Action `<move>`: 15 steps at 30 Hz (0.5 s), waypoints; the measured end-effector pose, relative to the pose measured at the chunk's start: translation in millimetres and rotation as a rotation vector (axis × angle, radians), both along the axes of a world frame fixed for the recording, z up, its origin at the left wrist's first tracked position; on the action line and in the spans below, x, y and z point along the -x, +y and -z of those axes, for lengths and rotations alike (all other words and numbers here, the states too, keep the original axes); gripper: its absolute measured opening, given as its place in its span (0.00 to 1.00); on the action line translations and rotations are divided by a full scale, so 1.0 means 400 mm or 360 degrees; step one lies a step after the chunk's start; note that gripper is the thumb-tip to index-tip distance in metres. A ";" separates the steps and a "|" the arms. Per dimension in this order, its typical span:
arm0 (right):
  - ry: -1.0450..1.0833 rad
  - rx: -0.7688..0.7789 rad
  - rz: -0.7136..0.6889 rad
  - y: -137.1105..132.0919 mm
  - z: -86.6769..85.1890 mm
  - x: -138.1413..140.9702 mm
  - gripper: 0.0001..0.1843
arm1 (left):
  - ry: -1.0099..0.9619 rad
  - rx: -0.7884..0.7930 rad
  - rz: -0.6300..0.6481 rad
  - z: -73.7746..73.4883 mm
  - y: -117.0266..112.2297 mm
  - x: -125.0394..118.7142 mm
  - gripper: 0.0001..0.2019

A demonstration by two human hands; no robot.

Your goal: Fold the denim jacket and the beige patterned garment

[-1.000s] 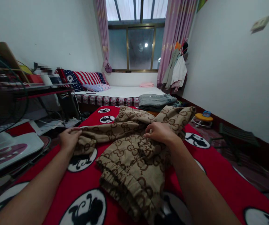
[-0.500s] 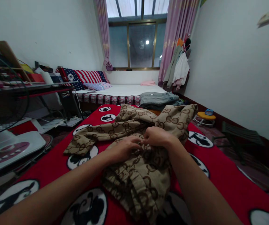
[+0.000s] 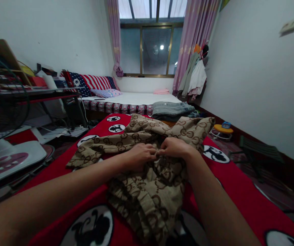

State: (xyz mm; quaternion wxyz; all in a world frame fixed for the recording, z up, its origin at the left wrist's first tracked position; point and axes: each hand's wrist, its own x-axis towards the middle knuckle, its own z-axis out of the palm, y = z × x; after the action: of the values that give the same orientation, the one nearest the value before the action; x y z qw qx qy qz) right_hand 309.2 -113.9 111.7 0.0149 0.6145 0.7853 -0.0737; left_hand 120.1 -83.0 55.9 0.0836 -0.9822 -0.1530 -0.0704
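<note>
The tan garment (image 3: 154, 196), printed with darker interlocking letters, lies rumpled on a red cloth (image 3: 239, 198) with white circles and black figures, spread in front of the person. Taking the garment's middle as the centre of the dial and the window as twelve o'clock, one sleeve (image 3: 93, 148) stretches out towards nine to ten, other folds of it reach up to one, and its gathered edge sits at six to seven. The left hand (image 3: 141, 155) comes in from eight o'clock, fingers bent onto the cloth at the middle; its thumb is hidden, so I cannot tell whether that grip is closed. The right hand (image 3: 175, 147) comes in from four, and its grip pinches a small bit of the garment between thumb and forefinger, just beside the left fingertips. Jeans (image 3: 173, 110) lie folded at twelve to one, in front of a bed (image 3: 136, 98) with a white top. A yellow stool (image 3: 223, 128) stands on the floor at two. At ten, a cluttered bench (image 3: 59, 97) runs along the wall, with a fan (image 3: 3, 160) nearer, towards nine.
</note>
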 end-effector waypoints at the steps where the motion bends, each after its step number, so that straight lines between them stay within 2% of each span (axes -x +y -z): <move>1: -0.0006 -0.0019 0.0000 0.001 0.001 -0.004 0.15 | -0.0058 0.0013 -0.0081 -0.023 0.005 0.025 0.14; 4: -0.0014 -0.0029 0.0025 0.008 0.005 -0.020 0.16 | -0.0508 0.0127 -0.0463 -0.101 0.026 0.144 0.04; 6: -0.0005 0.0020 0.0061 0.015 0.007 -0.032 0.16 | -0.0983 0.0343 -0.0742 -0.151 0.038 0.246 0.09; 9: 0.0026 0.0077 0.0135 0.023 0.009 -0.048 0.17 | -0.1378 0.0675 -0.1113 -0.199 0.033 0.393 0.19; 11: 0.0061 0.0086 0.0192 0.026 0.007 -0.059 0.17 | -0.1592 0.0826 -0.1219 -0.200 0.010 0.468 0.23; 12: 0.0080 0.0090 0.0223 0.026 0.006 -0.065 0.18 | -0.1604 0.0949 -0.1269 -0.189 -0.007 0.496 0.24; 14: 0.0109 0.0124 0.0267 0.024 0.000 -0.073 0.17 | -0.1373 0.1196 -0.1382 -0.147 -0.046 0.533 0.23; 15: 0.0115 0.0149 0.0287 0.021 -0.004 -0.074 0.18 | -0.1286 0.1171 -0.1424 -0.120 -0.065 0.541 0.22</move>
State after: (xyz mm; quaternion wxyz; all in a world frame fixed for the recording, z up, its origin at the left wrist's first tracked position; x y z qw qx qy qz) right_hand 339.0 -105.7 113.4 0.0084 0.6782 0.7226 -0.1334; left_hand -96.3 -109.1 104.0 -0.2964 -0.6865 -0.5750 -0.3321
